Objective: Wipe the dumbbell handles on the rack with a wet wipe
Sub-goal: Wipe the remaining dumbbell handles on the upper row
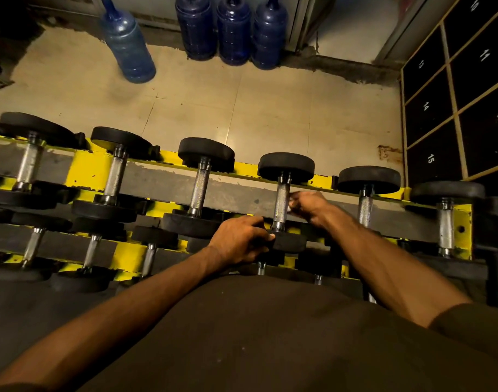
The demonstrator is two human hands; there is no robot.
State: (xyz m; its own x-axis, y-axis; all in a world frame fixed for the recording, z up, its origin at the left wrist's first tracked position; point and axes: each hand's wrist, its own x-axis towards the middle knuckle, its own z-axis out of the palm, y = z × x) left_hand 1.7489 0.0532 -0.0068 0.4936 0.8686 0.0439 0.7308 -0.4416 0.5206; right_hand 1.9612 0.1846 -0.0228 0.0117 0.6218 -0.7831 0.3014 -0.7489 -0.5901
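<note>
Several black dumbbells with knurled steel handles lie across a yellow and grey rack (pixel 86 171) in two tiers. My left hand (pixel 240 241) grips the near black head (pixel 289 241) of one dumbbell in the top tier. My right hand (pixel 308 205) is blurred, its fingers curled against the right side of that dumbbell's handle (pixel 281 203). A small pale bit shows at the fingertips; whether it is the wet wipe I cannot tell.
Other dumbbell handles (pixel 201 185) (pixel 365 207) flank the one I touch. Behind the rack is tiled floor (pixel 270 114) with several blue water jugs (pixel 129 43) by the wall. Numbered black lockers (pixel 454 103) stand at the right. My dark shirt fills the foreground.
</note>
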